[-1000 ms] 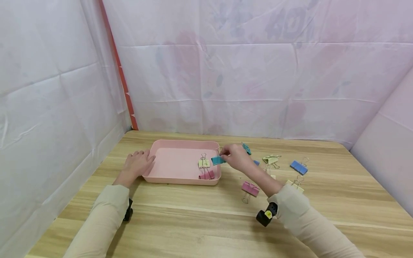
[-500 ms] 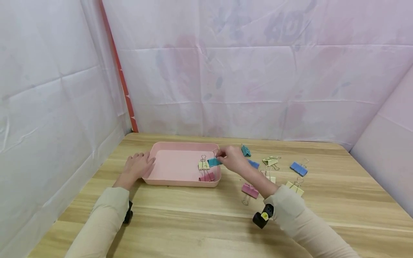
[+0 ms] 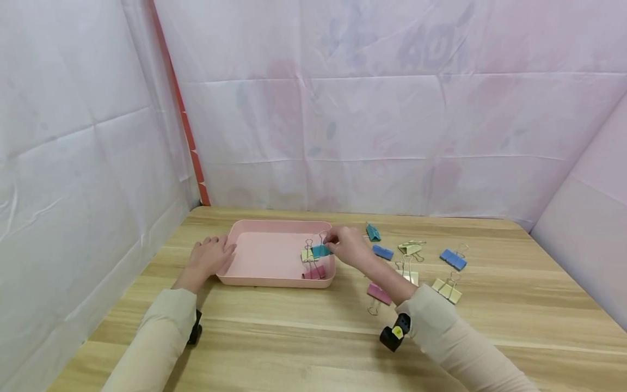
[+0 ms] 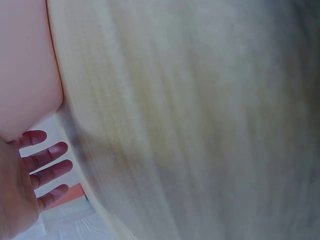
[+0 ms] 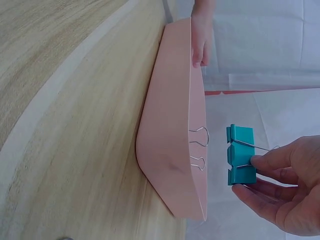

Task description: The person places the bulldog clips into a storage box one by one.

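Note:
A teal binder clip [image 5: 242, 155] is pinched between the thumb and fingers of my right hand [image 3: 350, 250]. It hangs over the right end of a shallow pink tray [image 3: 274, 282]; in the right wrist view it is apart from the rim. Inside that end of the tray lie a pale yellow binder clip [image 3: 307, 255] and a pink binder clip [image 3: 313, 273], their wire handles sticking up. My left hand [image 3: 210, 257] rests at the tray's left rim. Its fingers [image 4: 52, 172] are extended and spread in the left wrist view, holding nothing.
Right of the tray, several loose binder clips lie on the wooden table [image 3: 274, 337]: a teal clip [image 3: 373, 233], a blue clip [image 3: 382, 252], another blue clip [image 3: 453, 259], a pink clip [image 3: 379, 294] and some yellow ones [image 3: 447, 291]. A pale fabric backdrop [image 3: 372, 130] surrounds the table.
My right hand has moved a little left with the teal clip, bringing it further over the tray beside the yellow clip. The left hand stays in place.

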`<state>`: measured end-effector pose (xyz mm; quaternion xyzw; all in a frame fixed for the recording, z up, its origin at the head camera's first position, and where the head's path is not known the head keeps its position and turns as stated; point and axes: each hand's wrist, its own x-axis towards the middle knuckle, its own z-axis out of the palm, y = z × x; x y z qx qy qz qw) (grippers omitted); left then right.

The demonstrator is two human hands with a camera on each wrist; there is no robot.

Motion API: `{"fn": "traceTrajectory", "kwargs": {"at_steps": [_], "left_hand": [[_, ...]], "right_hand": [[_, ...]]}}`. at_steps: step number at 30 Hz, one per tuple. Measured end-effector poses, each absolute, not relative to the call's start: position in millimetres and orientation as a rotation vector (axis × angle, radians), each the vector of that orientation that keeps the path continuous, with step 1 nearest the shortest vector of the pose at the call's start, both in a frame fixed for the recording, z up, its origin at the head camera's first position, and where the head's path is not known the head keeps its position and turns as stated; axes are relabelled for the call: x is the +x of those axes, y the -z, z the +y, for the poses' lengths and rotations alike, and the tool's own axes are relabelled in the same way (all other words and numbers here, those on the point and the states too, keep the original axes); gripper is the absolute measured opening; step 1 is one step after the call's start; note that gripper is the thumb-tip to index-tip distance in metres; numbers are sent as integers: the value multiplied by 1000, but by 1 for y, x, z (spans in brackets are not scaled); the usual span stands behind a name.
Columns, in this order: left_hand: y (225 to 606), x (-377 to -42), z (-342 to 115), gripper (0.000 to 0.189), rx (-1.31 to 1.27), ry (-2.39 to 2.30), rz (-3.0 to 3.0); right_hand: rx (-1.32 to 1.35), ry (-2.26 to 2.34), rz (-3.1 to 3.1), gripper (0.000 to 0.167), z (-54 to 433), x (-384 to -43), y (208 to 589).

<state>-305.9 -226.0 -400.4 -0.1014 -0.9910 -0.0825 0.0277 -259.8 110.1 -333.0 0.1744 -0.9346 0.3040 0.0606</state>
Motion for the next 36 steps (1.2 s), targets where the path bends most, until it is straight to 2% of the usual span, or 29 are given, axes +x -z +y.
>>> {"fn": "traceTrajectory", "kwargs": {"at_steps": [36], "left_hand": [[398, -311, -229, 50, -300, 235, -3065]], "right_hand": [[578, -956, -2780, 7, 85, -262, 334]]}}
